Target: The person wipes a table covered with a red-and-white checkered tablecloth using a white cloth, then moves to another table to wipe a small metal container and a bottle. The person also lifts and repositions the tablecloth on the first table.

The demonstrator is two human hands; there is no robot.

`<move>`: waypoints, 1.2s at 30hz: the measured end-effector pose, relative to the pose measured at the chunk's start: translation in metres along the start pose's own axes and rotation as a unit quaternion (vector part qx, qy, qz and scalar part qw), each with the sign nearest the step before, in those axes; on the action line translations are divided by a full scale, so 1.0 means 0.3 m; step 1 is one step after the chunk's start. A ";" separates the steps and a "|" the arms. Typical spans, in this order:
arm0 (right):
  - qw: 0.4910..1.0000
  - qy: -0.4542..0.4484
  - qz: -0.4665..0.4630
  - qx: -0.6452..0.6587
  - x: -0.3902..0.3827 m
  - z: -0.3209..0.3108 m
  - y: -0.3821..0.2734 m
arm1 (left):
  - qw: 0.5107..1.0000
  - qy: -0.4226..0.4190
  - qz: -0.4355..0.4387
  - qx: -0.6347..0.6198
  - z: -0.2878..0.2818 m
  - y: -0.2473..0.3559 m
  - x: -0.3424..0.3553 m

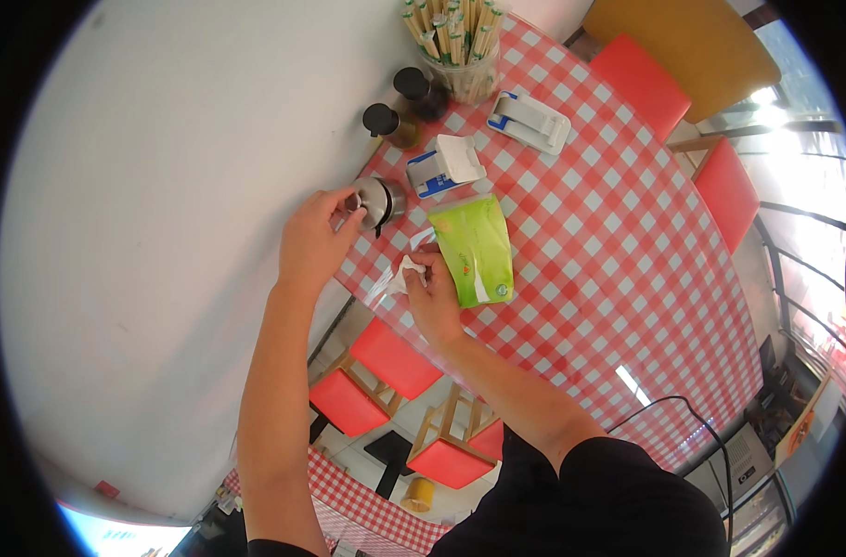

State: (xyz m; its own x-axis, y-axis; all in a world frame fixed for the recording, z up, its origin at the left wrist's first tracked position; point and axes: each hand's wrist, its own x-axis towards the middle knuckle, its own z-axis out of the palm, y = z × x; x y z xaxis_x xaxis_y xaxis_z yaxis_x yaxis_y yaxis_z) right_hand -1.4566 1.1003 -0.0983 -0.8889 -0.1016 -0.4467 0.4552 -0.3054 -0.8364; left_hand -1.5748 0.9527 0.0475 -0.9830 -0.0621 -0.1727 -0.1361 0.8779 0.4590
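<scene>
My left hand (pixel 316 239) reaches to a small stainless steel jar (pixel 383 202) at the table's edge by the wall, with thumb and fingers closed about the knob on its lid. A crumpled white tissue (pixel 405 276) is pinched in my right hand (pixel 434 295), low over the table corner. Right beside that hand lies a green soft pack of tissues (pixel 476 246). Just beyond the jar sits a white and blue box (pixel 446 167) with its flap raised.
Farther back are two black-capped bottles (pixel 392 127), a tub of wrapped chopsticks (pixel 469 79) and another white and blue box (pixel 531 123). A red checkered cloth covers the table (pixel 608 251). The white wall (pixel 181 232) borders the left side. Red-seated chairs (pixel 395 357) stand below.
</scene>
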 end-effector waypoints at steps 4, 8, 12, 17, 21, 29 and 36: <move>1.000 -0.013 -0.007 0.001 -0.006 -0.006 0.018 | 0.987 0.018 -0.070 -0.143 -0.003 -0.039 -0.021; 1.000 -0.009 -0.022 0.003 0.003 -0.008 0.028 | 0.958 0.022 -0.153 -0.242 -0.022 -0.051 -0.035; 1.000 -0.023 -0.009 0.015 0.005 -0.016 0.030 | 0.934 0.033 -0.175 -0.308 -0.032 -0.076 -0.056; 0.998 -0.029 0.018 0.047 -0.010 -0.013 -0.017 | 0.900 0.042 -0.218 -0.375 -0.026 -0.105 -0.081; 0.999 -0.033 0.005 0.024 -0.007 -0.018 0.002 | 0.884 0.048 -0.238 -0.399 -0.018 -0.123 -0.086; 0.999 -0.045 -0.016 0.019 -0.003 -0.023 0.032 | 0.893 0.051 -0.224 -0.388 0.000 -0.112 -0.084; 0.998 -0.051 -0.005 0.020 -0.002 -0.028 0.016 | 0.892 0.046 -0.221 -0.393 0.000 -0.076 -0.075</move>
State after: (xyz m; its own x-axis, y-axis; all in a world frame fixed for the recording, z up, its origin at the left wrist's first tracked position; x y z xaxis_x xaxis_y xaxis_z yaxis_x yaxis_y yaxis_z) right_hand -1.4535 1.1070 -0.1049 -0.8949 -0.1930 -0.4023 0.4457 -0.3449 -0.8261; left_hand -1.5494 0.9342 0.0409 -0.8135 -0.3897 -0.4316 -0.5207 0.1578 0.8390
